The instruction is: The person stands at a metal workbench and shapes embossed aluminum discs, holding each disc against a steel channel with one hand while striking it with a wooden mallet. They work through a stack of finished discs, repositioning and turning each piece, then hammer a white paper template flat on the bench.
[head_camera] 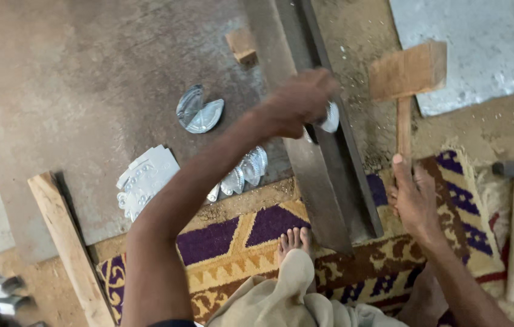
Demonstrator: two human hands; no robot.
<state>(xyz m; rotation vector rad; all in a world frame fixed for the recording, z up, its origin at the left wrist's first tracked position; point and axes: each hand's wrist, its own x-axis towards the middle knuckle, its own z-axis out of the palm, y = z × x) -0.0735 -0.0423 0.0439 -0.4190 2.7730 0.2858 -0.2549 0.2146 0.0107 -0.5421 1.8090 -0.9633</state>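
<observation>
- L hand (298,102) pinches small silvery metal piece (330,117) on steel angle bar (323,175)
- R hand (413,197) gripped tight round wooden mallet (407,75) handle, head raised

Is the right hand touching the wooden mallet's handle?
Touching. The head view shows the right hand wrapped round the lower end of the wooden mallet handle, thumb laid along it, with no gap visible.

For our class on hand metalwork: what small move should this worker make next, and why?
Probably bring the wooden mallet down on the small metal piece: the left hand holds that piece against the steel bar, and the right hand grips the mallet raised beside it.
</observation>
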